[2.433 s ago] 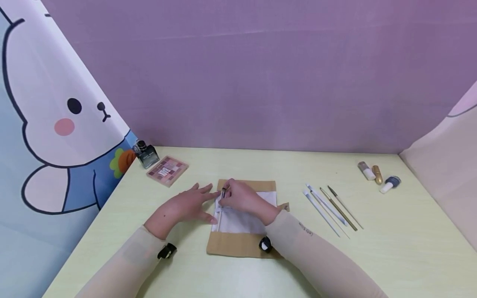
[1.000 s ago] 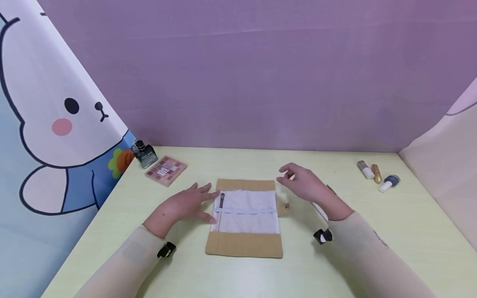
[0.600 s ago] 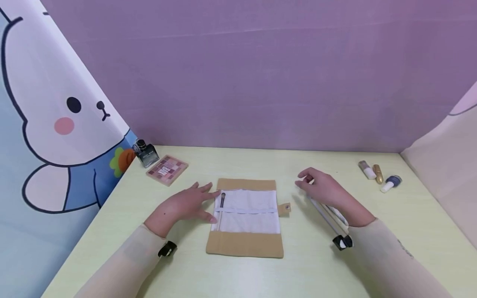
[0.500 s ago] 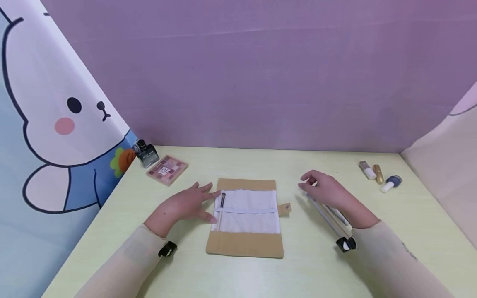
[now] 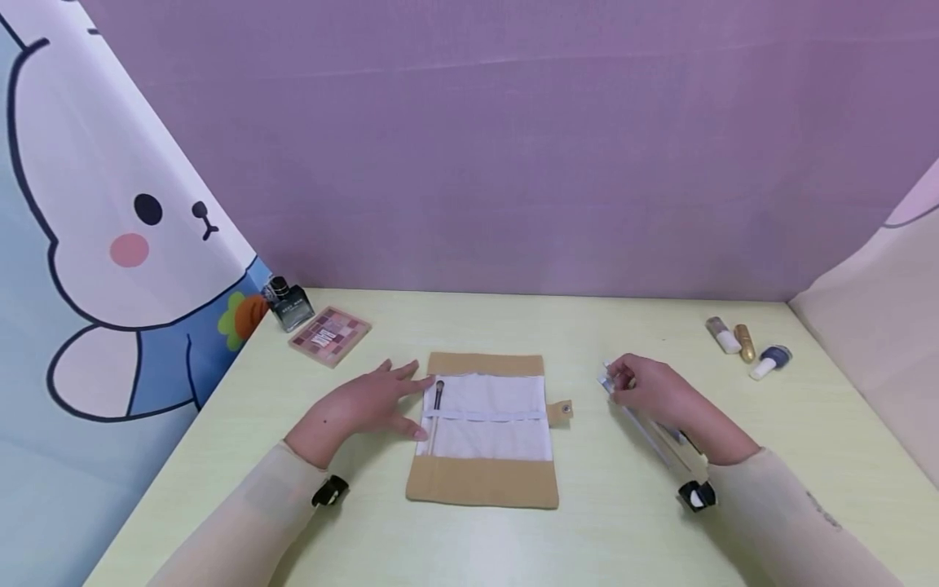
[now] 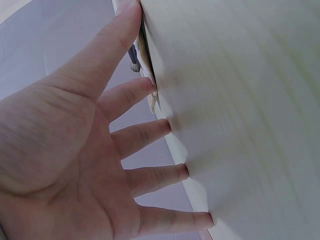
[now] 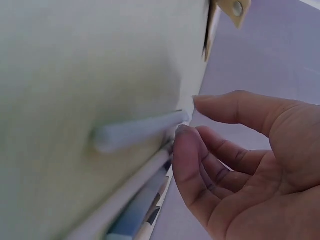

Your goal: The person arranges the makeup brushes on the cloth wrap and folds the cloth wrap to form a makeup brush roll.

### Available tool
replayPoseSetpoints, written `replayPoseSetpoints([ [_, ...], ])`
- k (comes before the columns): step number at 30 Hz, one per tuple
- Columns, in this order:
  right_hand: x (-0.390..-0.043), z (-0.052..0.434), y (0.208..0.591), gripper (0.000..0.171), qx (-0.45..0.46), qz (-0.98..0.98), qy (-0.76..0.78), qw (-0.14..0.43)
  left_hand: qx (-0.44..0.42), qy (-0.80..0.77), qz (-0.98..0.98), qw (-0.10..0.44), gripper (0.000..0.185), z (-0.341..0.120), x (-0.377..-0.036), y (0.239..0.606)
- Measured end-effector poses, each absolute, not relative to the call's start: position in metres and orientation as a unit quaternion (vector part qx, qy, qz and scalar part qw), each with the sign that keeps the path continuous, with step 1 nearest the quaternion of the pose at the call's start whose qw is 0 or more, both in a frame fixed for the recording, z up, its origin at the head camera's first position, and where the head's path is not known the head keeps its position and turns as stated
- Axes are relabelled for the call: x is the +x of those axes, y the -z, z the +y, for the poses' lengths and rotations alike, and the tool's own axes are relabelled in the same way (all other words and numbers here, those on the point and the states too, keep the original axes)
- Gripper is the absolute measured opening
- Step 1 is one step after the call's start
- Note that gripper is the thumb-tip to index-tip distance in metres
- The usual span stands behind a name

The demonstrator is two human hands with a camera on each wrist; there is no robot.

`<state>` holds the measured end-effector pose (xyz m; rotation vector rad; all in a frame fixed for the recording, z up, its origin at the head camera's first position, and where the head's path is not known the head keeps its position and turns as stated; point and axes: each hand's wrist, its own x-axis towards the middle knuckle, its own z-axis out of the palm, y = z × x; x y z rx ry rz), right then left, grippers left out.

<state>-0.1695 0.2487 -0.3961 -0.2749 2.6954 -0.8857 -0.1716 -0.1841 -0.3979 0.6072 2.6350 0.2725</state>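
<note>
A tan brush roll (image 5: 480,483) with a white lining lies unfolded on the table. One dark-headed makeup brush (image 5: 438,395) sits at its left side under the white strap. My left hand (image 5: 367,403) has its fingers spread, with fingertips on the table and the thumb at the roll's left edge. To the right of the roll, my right hand (image 5: 656,399) reaches down over several loose brushes, partly hiding them. In the right wrist view, the end of a pale blue-white brush (image 7: 140,132) lies between the thumb and bent forefinger, which stand apart.
An eyeshadow palette (image 5: 330,336) and a dark glass bottle (image 5: 289,306) stand at the back left. At the right back lie a small grey-and-white bottle (image 5: 722,335), a gold tube (image 5: 744,343) and a dark-blue bottle with a white cap (image 5: 772,360). The roll's snap tab (image 5: 560,412) points right.
My right hand has let go of the dark-headed brush in the roll, moved right and lowered over the loose brushes. The left hand has stayed in place.
</note>
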Motion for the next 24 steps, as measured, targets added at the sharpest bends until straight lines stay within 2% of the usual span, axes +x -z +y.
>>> replayPoseSetpoints([
  [7, -0.168, 0.244, 0.401, 0.032, -0.114, 0.947, 0.273, 0.125, 0.213, -0.099, 0.948, 0.215, 0.096, -0.184, -0.172, 0.398],
  [24, -0.168, 0.236, 0.399, 0.031, -0.085, 0.959, 0.242, 0.123, 0.209, -0.098, 0.949, 0.213, 0.097, -0.185, -0.173, 0.402],
])
